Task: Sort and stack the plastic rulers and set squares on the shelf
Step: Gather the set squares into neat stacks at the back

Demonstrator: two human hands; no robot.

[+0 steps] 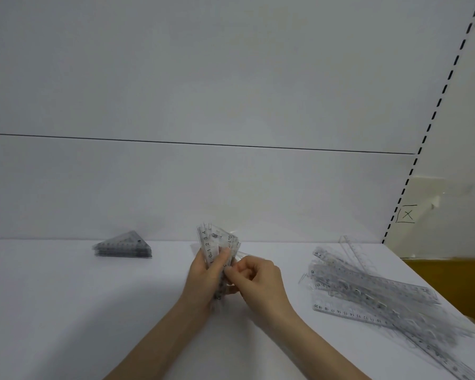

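Gripping fanned set squares upright in left hand, above shelf; pinching their edge with right hand (hands together). Neat stack far left, rulers heaped at right.

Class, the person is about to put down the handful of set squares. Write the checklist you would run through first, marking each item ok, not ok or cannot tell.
1. Left hand grips the bundle of set squares firmly: ok.
2. Right hand pinches the bundle's edge to steady it: ok.
3. Bundle's edges lined up: not ok, the pieces fan out at the top.
4. Bundle holds set squares only: cannot tell, the clear plastic overlaps.
5. Stack of set squares on the shelf lies neat, ready to take more: ok.
6. Pile of rulers sorted: not ok, they lie crisscrossed.
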